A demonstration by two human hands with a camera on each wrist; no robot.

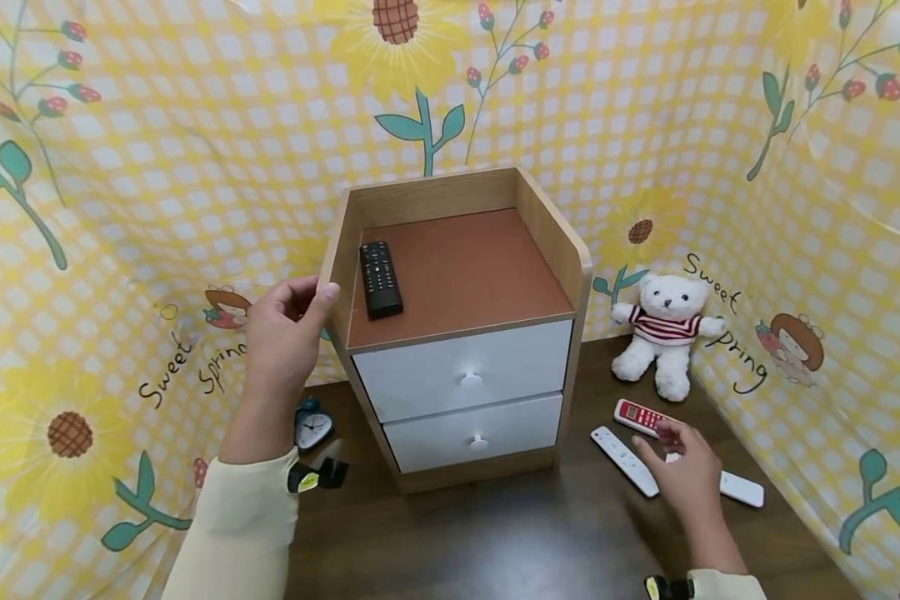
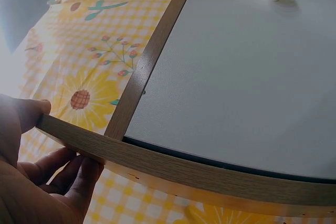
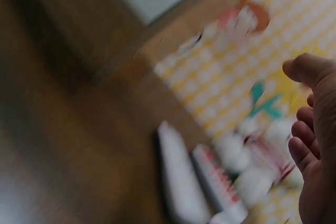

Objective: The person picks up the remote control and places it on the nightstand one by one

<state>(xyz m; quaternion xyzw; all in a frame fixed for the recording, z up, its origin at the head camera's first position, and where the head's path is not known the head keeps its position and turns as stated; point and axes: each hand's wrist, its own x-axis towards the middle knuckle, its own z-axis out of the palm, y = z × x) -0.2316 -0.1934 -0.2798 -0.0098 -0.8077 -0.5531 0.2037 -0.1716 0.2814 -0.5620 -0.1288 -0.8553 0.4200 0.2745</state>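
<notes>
My left hand (image 1: 283, 329) grips the left side panel of a small wooden cabinet (image 1: 581, 287), thumb on the inner side and fingers outside, as the left wrist view also shows. A black remote control (image 1: 380, 279) lies on the cabinet's brown top, near that panel. My right hand (image 1: 686, 471) hovers over the remotes on the floor to the right, fingers loosely bent, nothing visible in its grasp. Around it lie a white remote (image 1: 624, 461), a red-and-white remote (image 1: 640, 417) and another white remote (image 1: 742, 489), partly hidden by the hand. The right wrist view is blurred.
Two white drawers with round knobs (image 1: 471, 380) form the cabinet's front, both closed. A white teddy bear (image 1: 663, 329) in a striped sweater sits against the cloth at right. A small alarm clock (image 1: 314, 427) stands left of the cabinet. Yellow checked cloth (image 1: 270, 150) surrounds the dark wooden surface (image 1: 450, 542).
</notes>
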